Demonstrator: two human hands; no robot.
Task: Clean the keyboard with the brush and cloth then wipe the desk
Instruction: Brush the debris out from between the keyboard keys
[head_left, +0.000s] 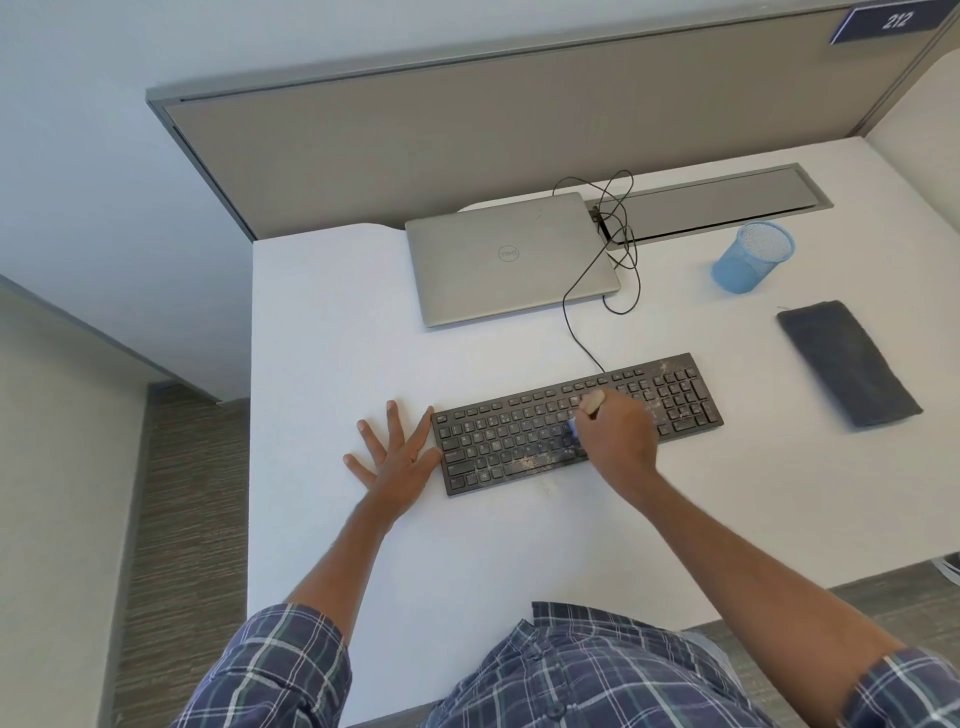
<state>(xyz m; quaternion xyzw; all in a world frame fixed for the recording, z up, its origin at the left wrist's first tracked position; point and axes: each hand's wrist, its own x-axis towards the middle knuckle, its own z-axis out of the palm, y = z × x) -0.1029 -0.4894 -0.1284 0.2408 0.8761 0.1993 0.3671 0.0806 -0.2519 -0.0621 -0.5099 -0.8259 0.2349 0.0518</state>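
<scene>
We see the keyboard (519, 441) on the desk (337, 338): the laptop (511, 257) lies behind it, the cloth (847, 364) right of it, the cup (750, 257) behind and right.

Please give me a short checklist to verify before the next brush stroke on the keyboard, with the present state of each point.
1. Brush gripped: right hand holds the brush, bristles down on the keys. Ok.
2. Keyboard steadied: left hand lies flat, fingers spread, at the left end of the keyboard. Ok.
3. Keys free of dust: specks show on the lower rows and the far right corner. Not ok.
4. Cloth ready: cloth lies folded on the desk, right of the keyboard. Ok.
5. Cable clear of the stroke: cable leaves the back edge toward the closed laptop. Ok.
</scene>
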